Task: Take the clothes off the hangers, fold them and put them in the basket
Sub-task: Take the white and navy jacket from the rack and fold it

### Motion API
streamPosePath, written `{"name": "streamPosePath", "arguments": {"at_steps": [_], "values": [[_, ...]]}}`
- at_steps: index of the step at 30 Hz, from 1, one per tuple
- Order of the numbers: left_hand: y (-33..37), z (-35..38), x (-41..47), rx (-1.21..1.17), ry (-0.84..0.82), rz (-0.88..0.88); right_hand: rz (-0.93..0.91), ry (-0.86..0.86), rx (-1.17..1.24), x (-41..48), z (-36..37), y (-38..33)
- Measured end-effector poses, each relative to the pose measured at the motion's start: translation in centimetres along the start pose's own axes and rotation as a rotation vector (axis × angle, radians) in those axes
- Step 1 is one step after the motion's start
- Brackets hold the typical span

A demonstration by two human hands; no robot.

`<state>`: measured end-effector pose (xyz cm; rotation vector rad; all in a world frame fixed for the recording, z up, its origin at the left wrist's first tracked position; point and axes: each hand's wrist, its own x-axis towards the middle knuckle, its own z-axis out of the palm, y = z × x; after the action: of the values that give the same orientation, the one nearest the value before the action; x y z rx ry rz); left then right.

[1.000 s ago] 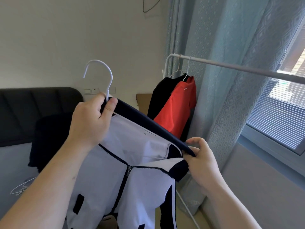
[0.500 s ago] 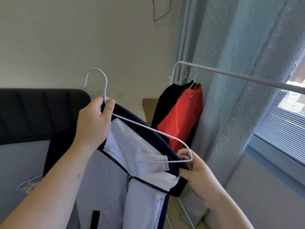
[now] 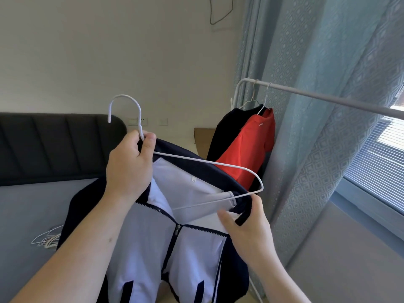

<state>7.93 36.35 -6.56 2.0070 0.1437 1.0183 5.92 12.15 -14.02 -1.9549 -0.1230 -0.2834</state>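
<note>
Right now your left hand pinches the neck of the white hanger together with the navy collar of the jacket. Your right hand grasps the jacket's shoulder just under the hanger's bare right end. The jacket drapes down between both hands. Behind, the rail carries a black garment and a red shirt; spare hangers lie on the bed.

Left hand grips a white hanger; right hand pinches the white-and-navy jacket collar.
</note>
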Motion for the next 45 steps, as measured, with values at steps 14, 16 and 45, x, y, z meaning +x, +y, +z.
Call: {"name": "streamPosePath", "arguments": {"at_steps": [14,16,45], "values": [[-0.7,-1.1,1.0,-0.058,-0.009,0.051,0.156,0.016,0.342,1.6,0.0,2.0],[-0.6,-0.4,1.0,-0.162,0.041,-0.027,0.093,-0.149,0.200,1.7,0.2,2.4],[-10.5,-7.6,0.8,0.105,-0.385,-0.335,0.223,-0.188,0.503,4.1,9.6,-0.6]]}}
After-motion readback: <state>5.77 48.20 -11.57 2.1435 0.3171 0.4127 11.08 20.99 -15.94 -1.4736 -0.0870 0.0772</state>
